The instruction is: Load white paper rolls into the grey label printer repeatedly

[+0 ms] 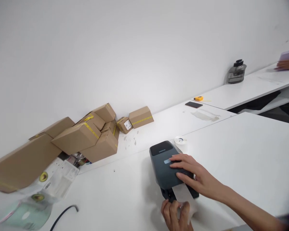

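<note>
A dark blue-grey label printer (159, 166) sits on the white table, its lid slightly raised at the near end. My right hand (191, 170) lies on the lid with its fingers stretched out and spread. From under the lid's near edge comes a strip of white label paper (183, 192). My left hand (175, 213) is closed on the strip at the front of the printer, its fingers curled; the thumb is partly hidden. Just behind the printer stands a white roll of labels (180, 141).
Cardboard boxes (106, 147) with yellow tape are piled along the wall at left. Plastic packets (60, 179) and a black cable (65, 211) lie nearer. Farther back are a phone (194, 104), a tape measure (198, 98) and a jug (236, 72). Another person's hand (287, 64) shows at far right.
</note>
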Motion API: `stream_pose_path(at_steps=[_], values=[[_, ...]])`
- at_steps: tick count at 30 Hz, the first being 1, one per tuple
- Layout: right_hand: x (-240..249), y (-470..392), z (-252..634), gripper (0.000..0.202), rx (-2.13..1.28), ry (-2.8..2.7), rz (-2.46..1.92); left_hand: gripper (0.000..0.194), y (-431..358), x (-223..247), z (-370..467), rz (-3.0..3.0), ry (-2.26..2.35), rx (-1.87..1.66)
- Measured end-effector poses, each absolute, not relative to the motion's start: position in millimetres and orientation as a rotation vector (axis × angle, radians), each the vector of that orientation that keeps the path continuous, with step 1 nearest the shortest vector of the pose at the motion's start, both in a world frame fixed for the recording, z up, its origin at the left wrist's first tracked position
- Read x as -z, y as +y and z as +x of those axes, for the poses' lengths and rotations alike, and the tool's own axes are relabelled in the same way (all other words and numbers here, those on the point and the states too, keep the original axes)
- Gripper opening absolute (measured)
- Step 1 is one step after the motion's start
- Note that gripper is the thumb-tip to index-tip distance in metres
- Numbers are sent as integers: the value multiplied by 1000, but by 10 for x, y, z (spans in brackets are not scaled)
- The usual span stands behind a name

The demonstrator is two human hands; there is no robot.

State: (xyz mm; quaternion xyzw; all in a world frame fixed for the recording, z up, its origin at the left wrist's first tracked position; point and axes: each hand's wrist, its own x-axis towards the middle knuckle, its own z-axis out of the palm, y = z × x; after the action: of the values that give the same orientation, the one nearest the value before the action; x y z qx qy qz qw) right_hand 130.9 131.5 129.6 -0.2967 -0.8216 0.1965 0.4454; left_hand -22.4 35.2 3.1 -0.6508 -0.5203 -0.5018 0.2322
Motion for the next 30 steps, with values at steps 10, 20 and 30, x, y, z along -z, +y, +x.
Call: stream_pose_path(at_steps=[10, 20, 30], values=[[-636, 1110, 1315, 43, -54, -2104, -690, 19, 296, 162, -365, -1737, -1309, 1281], [-354, 1094, 1298, 48, -123, -2057, -662, 53, 534, -134, -630, -2039, -1350, 1112], [-148, 1153, 1137, 54, -81, -1837, -614, 41, 610, 162, -580, -1934, -1431, 1369]])
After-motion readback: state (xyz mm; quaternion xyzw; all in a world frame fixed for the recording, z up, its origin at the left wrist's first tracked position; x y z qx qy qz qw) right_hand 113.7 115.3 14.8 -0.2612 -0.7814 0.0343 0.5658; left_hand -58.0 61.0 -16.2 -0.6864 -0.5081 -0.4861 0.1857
